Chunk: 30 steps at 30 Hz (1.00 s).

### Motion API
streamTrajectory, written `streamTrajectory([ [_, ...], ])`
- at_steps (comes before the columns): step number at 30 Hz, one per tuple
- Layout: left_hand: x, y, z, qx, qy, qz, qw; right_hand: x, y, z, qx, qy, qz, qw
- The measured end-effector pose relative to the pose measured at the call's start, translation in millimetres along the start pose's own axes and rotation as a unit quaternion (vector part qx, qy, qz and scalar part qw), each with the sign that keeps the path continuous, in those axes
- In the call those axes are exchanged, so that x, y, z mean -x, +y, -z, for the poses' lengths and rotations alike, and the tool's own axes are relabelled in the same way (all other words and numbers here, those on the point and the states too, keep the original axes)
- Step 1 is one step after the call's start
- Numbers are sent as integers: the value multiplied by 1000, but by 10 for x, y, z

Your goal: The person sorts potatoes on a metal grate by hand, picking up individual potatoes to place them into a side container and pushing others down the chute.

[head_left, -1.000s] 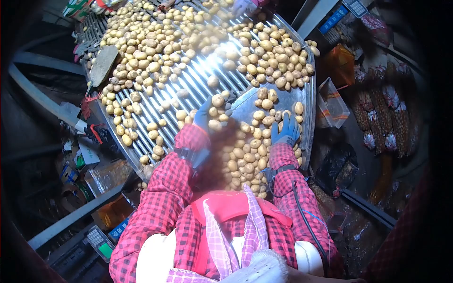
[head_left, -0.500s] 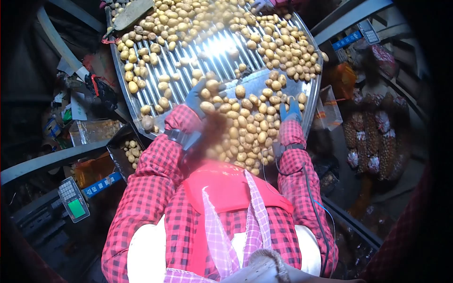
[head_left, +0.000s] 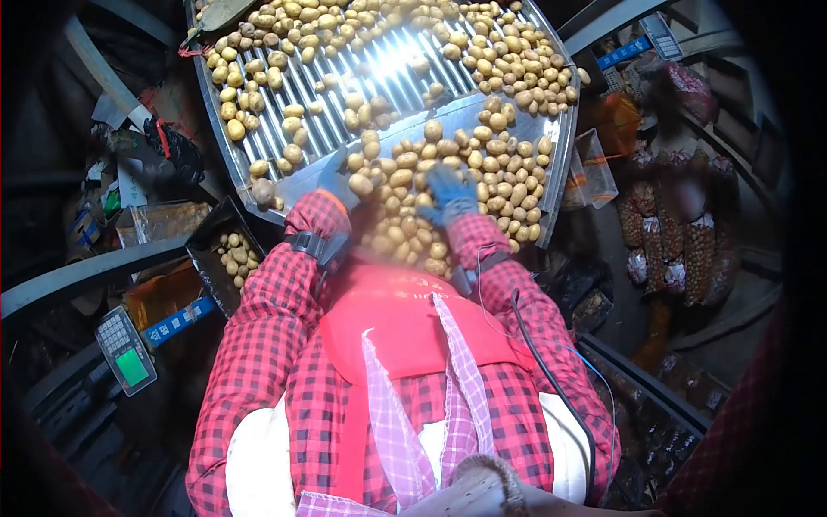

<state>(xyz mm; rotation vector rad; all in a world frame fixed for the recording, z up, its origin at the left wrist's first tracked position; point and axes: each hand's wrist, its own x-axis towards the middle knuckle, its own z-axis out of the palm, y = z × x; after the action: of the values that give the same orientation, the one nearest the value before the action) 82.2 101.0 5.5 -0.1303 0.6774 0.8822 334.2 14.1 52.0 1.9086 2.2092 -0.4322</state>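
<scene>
Potatoes (head_left: 405, 177) lie heaped on a metal tray (head_left: 301, 181) in front of my red apron. My left hand (head_left: 338, 183), in a blue-grey glove, is at the heap's left edge beside a potato; its fingers point up the tray and their grip is unclear. Over the middle of the heap, my right hand (head_left: 450, 195), in a blue glove, rests on potatoes with its fingers spread. Beyond both hands, more potatoes (head_left: 517, 69) lie on a rack of shiny metal bars (head_left: 332, 112).
A black box of potatoes (head_left: 235, 258) and a scale with a green display (head_left: 127, 351) stand at the left. On the right are a clear bin (head_left: 594, 172), filled net bags (head_left: 663, 233) and a second scale (head_left: 662, 36). A scoop-like tool (head_left: 226, 12) lies at the rack's top left.
My right hand has moved left from the tray's right side onto the heap. My left hand has shifted slightly left. Potatoes now lie farther right on the tray, and the view has shifted.
</scene>
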Motion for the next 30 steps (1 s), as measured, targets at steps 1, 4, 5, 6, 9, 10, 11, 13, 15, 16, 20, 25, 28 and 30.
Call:
streamTrajectory([
  [1, 98, -1, -69, -7, -14, -22, 1000, -37, 66, 146, -15, -54, -60, 997],
  [4, -81, 203, 355, -131, 25, -38, 990, -148, 558, -460, 22, 147, -47, 988],
  [5, 37, 248, 274, -194, 57, -53, 978, -120, 619, -465, 9, 143, -62, 988],
  [6, 157, 278, 234, -248, 51, -87, 964, -95, 656, -457, -4, 139, -77, 987],
  [9, 63, 490, 788, -456, 161, -260, 836, 1, 329, -274, -30, 101, -88, 991],
  [10, 50, 575, 1080, -524, 180, -289, 781, 54, 52, 117, -48, 5, -69, 996],
  [11, 52, 638, 1357, -588, 194, -316, 719, 106, -172, 297, -66, -91, -52, 992],
  [13, 148, 580, 1404, -706, 187, -314, 607, 125, -318, -427, -86, -12, 129, 988],
  [15, 419, 492, 1062, -811, 142, -259, 505, 299, -222, -575, -106, 150, 166, 969],
  [16, 487, 440, 926, -854, 146, -202, 457, 351, -163, -616, -115, 231, 185, 948],
  [20, 502, 390, 764, -869, 197, -161, 425, 216, 119, -715, -40, 84, 117, 989],
  [25, 499, 378, 823, -871, 208, -156, 416, -77, -229, -396, -130, 158, 97, 974],
  [28, 461, 356, 787, -873, 207, -147, 417, -526, -626, -398, -135, 251, 226, 931],
  [30, 449, 357, 760, -868, 207, -141, 428, -629, -813, -405, -82, 277, 269, 919],
])
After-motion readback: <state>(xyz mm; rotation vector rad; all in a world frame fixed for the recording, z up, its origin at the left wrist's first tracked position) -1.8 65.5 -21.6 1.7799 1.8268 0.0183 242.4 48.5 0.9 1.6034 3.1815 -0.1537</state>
